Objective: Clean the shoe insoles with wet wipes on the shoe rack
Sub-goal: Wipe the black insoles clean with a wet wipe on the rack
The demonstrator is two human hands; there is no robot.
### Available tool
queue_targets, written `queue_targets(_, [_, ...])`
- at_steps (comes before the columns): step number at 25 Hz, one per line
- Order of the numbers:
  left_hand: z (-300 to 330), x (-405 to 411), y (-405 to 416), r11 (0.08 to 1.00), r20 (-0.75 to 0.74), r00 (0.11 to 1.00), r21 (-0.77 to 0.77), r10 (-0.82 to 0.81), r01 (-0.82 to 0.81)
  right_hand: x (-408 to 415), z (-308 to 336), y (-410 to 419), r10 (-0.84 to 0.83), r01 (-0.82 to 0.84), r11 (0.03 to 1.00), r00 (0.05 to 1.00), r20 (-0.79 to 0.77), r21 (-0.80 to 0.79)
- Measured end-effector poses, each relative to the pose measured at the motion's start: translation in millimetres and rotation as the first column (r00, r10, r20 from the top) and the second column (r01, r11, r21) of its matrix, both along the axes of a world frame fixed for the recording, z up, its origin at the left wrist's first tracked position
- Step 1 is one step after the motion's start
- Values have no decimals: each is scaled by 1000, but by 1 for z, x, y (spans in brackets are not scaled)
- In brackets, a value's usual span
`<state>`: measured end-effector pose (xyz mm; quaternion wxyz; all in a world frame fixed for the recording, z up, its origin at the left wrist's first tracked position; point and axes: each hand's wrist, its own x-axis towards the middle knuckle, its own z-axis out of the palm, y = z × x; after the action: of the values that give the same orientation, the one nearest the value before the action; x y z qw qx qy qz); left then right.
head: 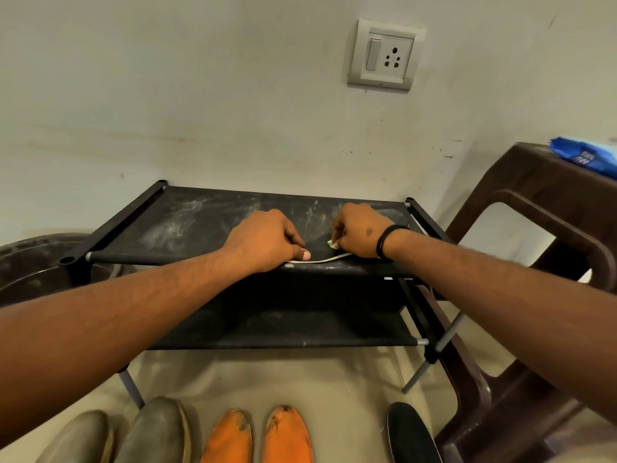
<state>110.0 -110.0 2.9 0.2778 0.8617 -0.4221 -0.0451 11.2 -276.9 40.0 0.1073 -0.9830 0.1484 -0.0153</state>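
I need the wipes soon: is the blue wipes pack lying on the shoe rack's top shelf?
No, the blue wipes pack lies on the brown plastic chair to the right of the shoe rack.

A home, likely a hallway corner: a black fabric shoe rack [207, 218] stands against a scuffed painted wall. Above the rack is a wall socket [384, 55]; before it, shoes [260, 436] line the floor; beside it, a brown plastic chair [534, 208].

insole [320, 260]: thin, pale, flat, edge-on, front edge top shelf | shoe rack [187, 222]: black, dusty, 2-tier
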Motion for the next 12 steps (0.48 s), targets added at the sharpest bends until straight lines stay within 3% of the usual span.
queue_targets(4, [1,-2,2,1000,12,1000,-3,0,0,-1,1,6,137,-129,984,989,-55,126])
queue_targets(8, [1,-2,1,1000,-12,1000,-16,0,0,6,-2,1,-23,23,998,1000,0,-67])
queue_targets(12, [0,-2,2,1000,11,1000,-5,-7,7,2,-2,11,114,-108,986,992,-45,124])
